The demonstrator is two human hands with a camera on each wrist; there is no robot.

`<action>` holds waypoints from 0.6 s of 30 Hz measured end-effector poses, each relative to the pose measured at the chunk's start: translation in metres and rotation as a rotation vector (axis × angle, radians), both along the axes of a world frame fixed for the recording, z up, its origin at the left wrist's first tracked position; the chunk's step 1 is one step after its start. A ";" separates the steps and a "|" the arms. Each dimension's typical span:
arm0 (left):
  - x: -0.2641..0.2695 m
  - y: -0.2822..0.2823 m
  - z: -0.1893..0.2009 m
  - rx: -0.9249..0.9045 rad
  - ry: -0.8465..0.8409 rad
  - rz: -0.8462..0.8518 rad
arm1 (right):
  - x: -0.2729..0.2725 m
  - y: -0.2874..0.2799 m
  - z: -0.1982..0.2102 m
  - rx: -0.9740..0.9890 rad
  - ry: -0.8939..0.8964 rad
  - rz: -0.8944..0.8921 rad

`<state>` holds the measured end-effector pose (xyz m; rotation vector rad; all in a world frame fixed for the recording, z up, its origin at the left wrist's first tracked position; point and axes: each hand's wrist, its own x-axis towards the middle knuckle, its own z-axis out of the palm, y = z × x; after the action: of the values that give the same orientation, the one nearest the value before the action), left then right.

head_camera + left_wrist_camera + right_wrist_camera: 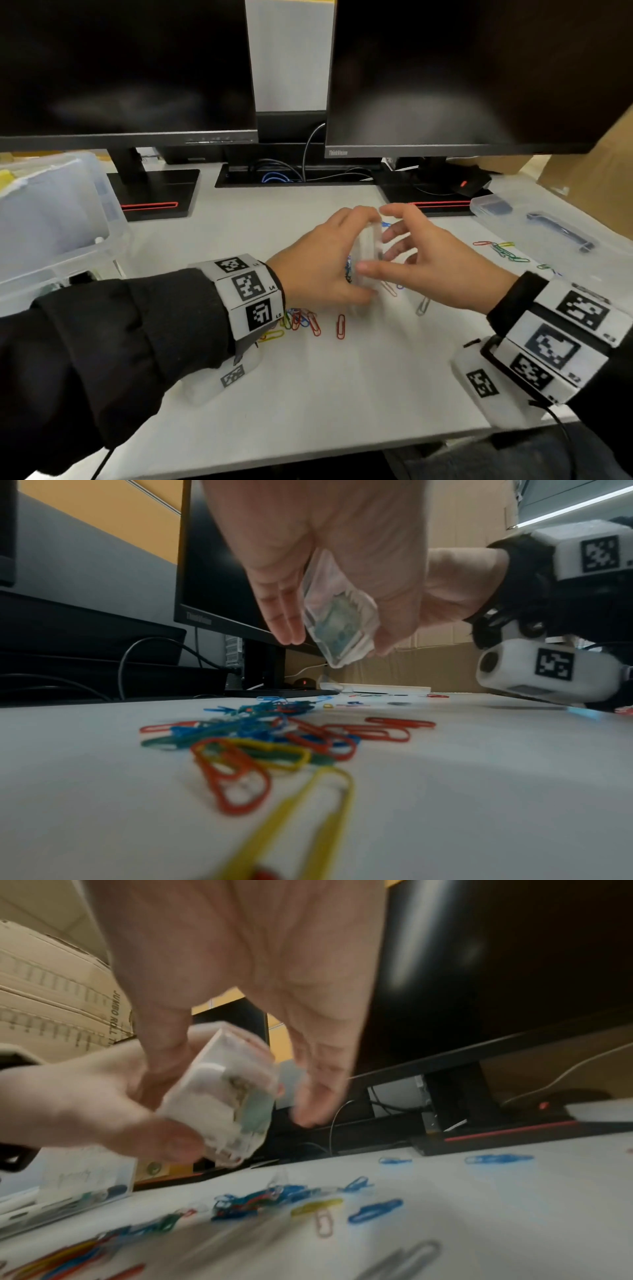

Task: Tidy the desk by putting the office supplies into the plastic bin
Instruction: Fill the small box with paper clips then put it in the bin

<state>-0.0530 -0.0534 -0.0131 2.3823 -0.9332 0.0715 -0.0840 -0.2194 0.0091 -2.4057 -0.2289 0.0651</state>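
Note:
My left hand (322, 263) grips a small clear plastic case (368, 255) holding coloured paper clips, lifted above the desk's middle. In the left wrist view the case (337, 620) sits between the thumb and fingers of that hand (325, 561). My right hand (424, 257) is against the case's right side, fingers spread and blurred, its thumb on the front; the right wrist view shows this hand (240, 961) over the case (222, 1104). Loose coloured paper clips (301, 322) lie below the hands, with more (503, 250) at the right. The clear plastic bin (51, 219) stands at the left.
Two dark monitors (126, 68) (462, 68) stand on stands along the back, with cables between them. A flat clear lid with a blue handle (561, 233) lies at the right, by a cardboard box (599, 164). Bare white desk (342, 394) lies in front.

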 end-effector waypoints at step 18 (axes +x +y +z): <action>0.014 0.007 0.005 0.202 0.007 0.159 | -0.015 -0.047 -0.037 -0.601 0.560 -0.210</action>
<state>-0.0386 -0.0468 -0.0082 2.6386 -0.7777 0.0305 -0.0989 -0.2659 -0.0277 -2.8552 0.3518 0.7955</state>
